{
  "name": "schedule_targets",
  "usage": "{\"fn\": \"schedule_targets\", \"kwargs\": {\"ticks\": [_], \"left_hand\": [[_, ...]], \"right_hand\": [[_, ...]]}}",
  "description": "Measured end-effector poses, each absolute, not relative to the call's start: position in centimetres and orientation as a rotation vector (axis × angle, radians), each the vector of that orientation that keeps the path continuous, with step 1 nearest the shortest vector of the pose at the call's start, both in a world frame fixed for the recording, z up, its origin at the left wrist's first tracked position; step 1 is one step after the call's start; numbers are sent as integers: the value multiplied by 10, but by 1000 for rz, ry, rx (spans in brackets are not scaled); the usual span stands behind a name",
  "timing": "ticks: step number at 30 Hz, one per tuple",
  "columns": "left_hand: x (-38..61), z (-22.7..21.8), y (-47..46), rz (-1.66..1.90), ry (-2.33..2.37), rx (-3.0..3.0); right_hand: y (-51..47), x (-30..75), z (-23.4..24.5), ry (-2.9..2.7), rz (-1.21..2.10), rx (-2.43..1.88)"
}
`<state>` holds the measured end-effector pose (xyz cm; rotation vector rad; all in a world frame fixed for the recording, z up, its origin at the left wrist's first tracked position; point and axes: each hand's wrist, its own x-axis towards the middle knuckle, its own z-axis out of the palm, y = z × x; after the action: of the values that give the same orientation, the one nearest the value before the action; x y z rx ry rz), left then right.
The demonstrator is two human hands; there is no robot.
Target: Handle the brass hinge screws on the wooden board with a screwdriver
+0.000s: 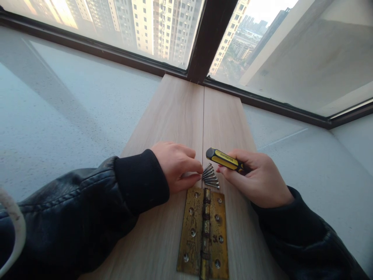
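Note:
On the wooden boards lies a worn brass hinge [205,233], opened flat over the seam, with several screw holes in each leaf. Just beyond its far end several screws [211,177] are spread like a fan, heads to the right. The thumb and forefinger of my left hand [179,166] pinch at the pointed ends of these screws; exactly how many they grip is hidden. In my right hand [258,177] is a screwdriver with a yellow and black handle [225,158], its butt pointing left over the boards. Its shaft is hidden behind the hand.
Two pale wooden boards [183,112] lie side by side on a speckled white surface [72,101]. At the far end they meet a dark window frame [201,42], with tall buildings outside. A pale curved strap or cord [19,233] shows at the lower left.

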<state>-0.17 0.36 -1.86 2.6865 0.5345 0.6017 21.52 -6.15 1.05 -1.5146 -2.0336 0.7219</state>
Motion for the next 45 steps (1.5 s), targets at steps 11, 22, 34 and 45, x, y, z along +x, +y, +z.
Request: {"fn": "schedule_targets", "kwargs": {"ticks": [11,22,34,45], "left_hand": [[-1,-19,1,619,448,2667],[-2,-18,1,588,446,2660],[-2,-21,1,562,432,2646],[-1,-23,1,578,382,2630]], "right_hand": [[-63,213,13,-2034,757,-1507],[-62,212,12,-2026,769,-1515],[-63,211,14,-2038,817,-1505],[-65,213,13,-2051,850,-1451]]}}
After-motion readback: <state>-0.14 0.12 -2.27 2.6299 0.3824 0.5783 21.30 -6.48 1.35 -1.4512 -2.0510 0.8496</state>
